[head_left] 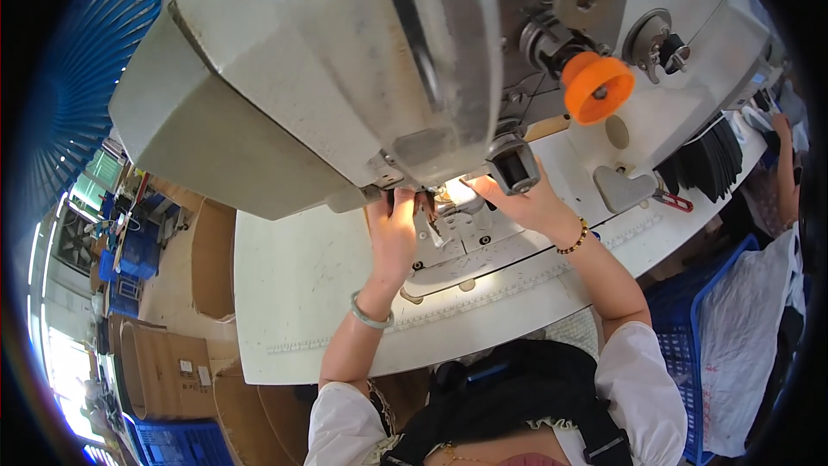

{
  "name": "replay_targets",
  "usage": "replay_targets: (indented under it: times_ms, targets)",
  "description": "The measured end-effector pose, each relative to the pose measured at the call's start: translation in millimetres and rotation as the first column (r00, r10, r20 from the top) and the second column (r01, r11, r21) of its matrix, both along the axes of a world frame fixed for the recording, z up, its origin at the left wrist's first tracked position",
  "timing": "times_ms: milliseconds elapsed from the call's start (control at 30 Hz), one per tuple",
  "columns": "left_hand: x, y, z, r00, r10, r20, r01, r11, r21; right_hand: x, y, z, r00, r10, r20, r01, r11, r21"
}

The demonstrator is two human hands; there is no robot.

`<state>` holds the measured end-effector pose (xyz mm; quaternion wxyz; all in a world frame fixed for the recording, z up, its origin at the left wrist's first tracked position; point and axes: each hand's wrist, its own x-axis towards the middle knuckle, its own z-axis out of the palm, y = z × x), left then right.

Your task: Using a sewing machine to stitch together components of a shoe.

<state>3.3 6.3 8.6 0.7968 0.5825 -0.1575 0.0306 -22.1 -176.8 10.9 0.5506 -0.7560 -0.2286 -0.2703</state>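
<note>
Both my hands are under the head of a large pale sewing machine, one on each side of its lit needle area. My left hand, a pale bangle on its wrist, reaches up with its fingers drawn together beside a small brown piece. The machine head hides its fingertips, and what they pinch, if anything, does not show. My right hand, wearing a beaded bracelet, has a finger stretched toward the bright spot by the needle. A metal machine part covers some of its other fingers, and I see nothing held in it.
A white worktable with a ruler strip surrounds the metal machine plate. On the right lie a stack of black pieces and a red-handled tool. Blue crates, cardboard boxes and a blue fan surround it. Another person's arm shows far right.
</note>
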Motion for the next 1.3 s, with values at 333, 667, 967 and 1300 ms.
replay_targets:
  times_ms: [333, 667, 967, 1300]
  targets:
    - [34.7, 25.7, -17.0, 0.578, 0.075, 0.813, -0.763, 0.404, 0.505, 3.5, -3.4, 1.9, 0.997, 0.049, 0.065, -0.049, 0.999, 0.004]
    - [83.7, 104.5, 6.3, 0.414, 0.354, 0.839, -0.909, 0.216, 0.358, -22.9, -25.9, -4.7, 0.886, -0.416, 0.204, 0.458, 0.851, -0.255]
    - [-53.1, 171.2, 150.9, 0.890, 0.174, 0.422, -0.447, 0.142, 0.883, -83.6, -39.0, -98.1, 0.756, -0.652, 0.057, 0.370, 0.353, -0.859]
    - [-29.8, 85.4, 57.8, 0.903, -0.273, -0.331, 0.415, 0.360, 0.836, -95.2, -35.4, -57.7, 0.815, -0.374, -0.443, 0.270, 0.921, -0.280]
